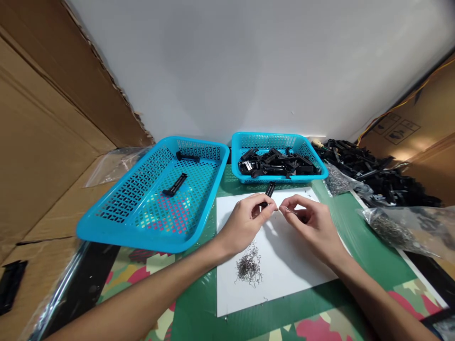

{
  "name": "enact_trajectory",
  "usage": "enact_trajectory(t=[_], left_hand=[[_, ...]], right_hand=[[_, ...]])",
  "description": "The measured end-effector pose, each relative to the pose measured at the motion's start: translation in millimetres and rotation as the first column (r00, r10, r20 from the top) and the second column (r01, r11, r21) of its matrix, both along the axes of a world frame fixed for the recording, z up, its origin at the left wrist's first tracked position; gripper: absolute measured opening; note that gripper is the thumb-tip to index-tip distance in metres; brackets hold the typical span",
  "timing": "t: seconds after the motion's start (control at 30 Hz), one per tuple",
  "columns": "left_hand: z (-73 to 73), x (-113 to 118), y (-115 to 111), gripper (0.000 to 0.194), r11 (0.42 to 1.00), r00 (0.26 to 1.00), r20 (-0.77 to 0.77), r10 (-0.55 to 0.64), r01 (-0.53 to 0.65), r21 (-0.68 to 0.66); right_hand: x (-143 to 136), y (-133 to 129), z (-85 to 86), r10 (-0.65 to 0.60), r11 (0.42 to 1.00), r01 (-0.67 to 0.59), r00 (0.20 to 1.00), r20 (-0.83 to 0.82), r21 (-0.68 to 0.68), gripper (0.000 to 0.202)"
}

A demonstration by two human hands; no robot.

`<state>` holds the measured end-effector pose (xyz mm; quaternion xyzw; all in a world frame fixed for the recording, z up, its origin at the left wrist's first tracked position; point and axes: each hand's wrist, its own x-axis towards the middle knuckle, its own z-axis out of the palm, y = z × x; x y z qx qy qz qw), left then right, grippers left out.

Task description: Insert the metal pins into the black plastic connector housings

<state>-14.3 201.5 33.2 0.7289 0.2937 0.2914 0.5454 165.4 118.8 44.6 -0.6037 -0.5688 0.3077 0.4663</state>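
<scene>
My left hand (245, 220) is closed around a slim black plastic part (270, 189), whose far end sticks up past the fingers. Close beside it, over the white sheet (284, 270), my right hand (311, 222) pinches with thumb and forefinger. Whatever it holds is too small to make out. The fingertips of both hands nearly meet. Below my left wrist, a pile of small bent metal wire pieces (249, 267) lies on the sheet.
At the left stands a blue basket (142, 241) with two black parts (175, 184) inside. Another blue basket (280, 180) behind my hands holds many black parts. More black parts (384, 170) are heaped at the right, near plastic bags (394, 232) of metal pieces. Cardboard (46, 118) borders the left.
</scene>
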Motion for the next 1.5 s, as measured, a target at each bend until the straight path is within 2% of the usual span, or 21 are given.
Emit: enact_trajectory(t=[0.13,0.2,0.27,0.33,0.4,0.57,0.8,0.97,1.17,1.5], left_hand=[[5.4,-3.1,-3.0,0.03,0.998,0.999,-0.009,-0.046,0.047,0.031],[5.3,-3.6,-4.9,0.027,0.998,0.998,0.037,-0.058,0.059,-0.016],[3.7,-3.1,-6.3,0.041,0.991,0.993,0.09,-0.077,0.086,-0.101],[1.7,-2.0,-6.7,0.058,0.979,0.988,0.117,-0.104,0.123,-0.163],[0.1,-0.7,-6.1,0.066,0.972,0.985,0.129,-0.116,0.14,-0.19],[-2.7,1.6,-4.2,0.052,0.958,0.984,0.143,-0.107,0.14,-0.25],[-2.2,1.8,-3.4,0.057,0.933,0.979,0.17,-0.113,0.163,-0.321],[-1.9,1.7,-2.4,0.058,0.926,0.979,0.166,-0.118,0.169,-0.337],[-3.0,1.7,-1.8,0.057,0.934,0.981,0.161,-0.111,0.158,-0.319],[-1.4,2.0,-2.2,0.058,0.908,0.979,0.169,-0.118,0.175,-0.381]], right_hand=[[4.9,-3.2,0.0,-0.122,0.962,0.055,0.964,0.238,0.267,0.012],[10.0,-4.4,-0.8,-0.184,0.911,0.014,0.908,0.376,0.412,0.012],[14.8,-5.5,-2.3,-0.207,0.871,-0.074,0.841,0.5,0.485,0.015],[18.6,-6.7,-3.9,-0.194,0.858,-0.165,0.774,0.603,0.487,0.016],[20.8,-8.2,-4.9,-0.165,0.855,-0.238,0.719,0.676,0.461,0.016],[22.7,-12.1,-5.8,-0.047,0.85,-0.347,0.699,0.713,0.396,0.019],[23.4,-13.4,-3.3,0.025,0.843,-0.414,0.667,0.745,0.342,0.021],[23.2,-13.4,2.4,0.02,0.82,-0.44,0.662,0.749,0.367,0.02],[23.5,-13.9,2.5,0.022,0.824,-0.439,0.655,0.756,0.357,0.02],[24.5,-13.4,-5.7,0.022,0.843,-0.391,0.712,0.702,0.37,0.019]])
